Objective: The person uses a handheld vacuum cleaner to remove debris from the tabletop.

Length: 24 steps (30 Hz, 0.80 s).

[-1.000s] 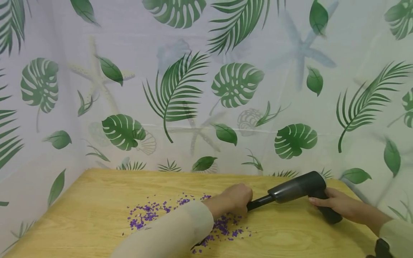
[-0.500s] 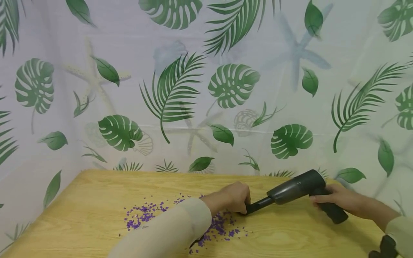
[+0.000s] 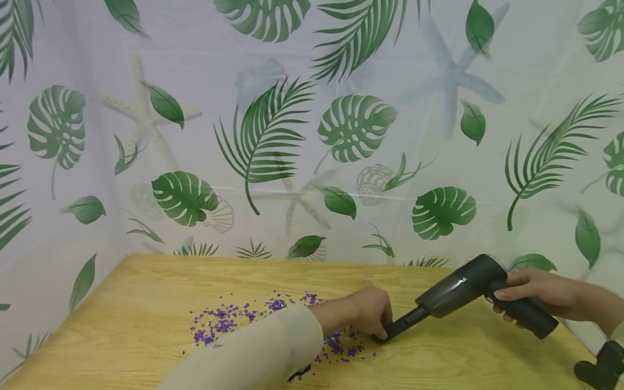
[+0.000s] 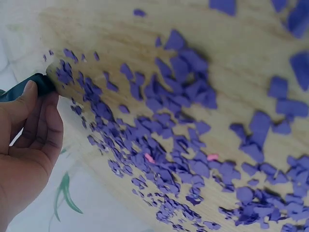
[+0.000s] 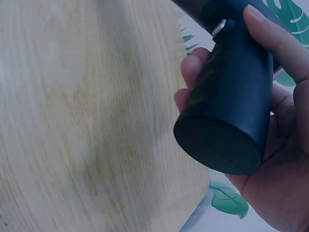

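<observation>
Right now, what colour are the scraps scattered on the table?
The scraps are purple, with two pink bits among them; best seen in the left wrist view.

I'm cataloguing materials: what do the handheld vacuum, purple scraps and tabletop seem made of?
Handheld vacuum: probably hard plastic, black, smooth with glossy highlights.
Purple scraps: likely paper or thin foam, matte, irregular-edged.
Tabletop: wood or wood-look laminate, pale, with visible grain.
</observation>
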Each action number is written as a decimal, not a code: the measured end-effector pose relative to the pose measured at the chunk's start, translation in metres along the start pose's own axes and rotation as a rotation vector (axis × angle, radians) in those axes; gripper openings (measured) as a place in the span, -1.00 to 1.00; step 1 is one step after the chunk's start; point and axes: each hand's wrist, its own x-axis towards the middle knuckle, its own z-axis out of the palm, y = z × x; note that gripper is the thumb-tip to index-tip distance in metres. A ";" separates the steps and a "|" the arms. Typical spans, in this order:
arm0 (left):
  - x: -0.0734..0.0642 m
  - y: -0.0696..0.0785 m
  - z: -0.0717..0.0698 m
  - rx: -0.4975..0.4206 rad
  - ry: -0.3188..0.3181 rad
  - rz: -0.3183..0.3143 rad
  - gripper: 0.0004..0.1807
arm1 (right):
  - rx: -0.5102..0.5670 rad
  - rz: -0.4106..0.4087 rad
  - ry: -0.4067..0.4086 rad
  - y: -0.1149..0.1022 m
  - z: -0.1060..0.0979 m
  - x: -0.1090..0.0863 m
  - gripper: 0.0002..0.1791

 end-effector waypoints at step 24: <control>0.004 -0.016 -0.004 -0.006 0.000 -0.069 -0.85 | -0.006 -0.026 0.001 -0.009 0.007 0.010 -0.71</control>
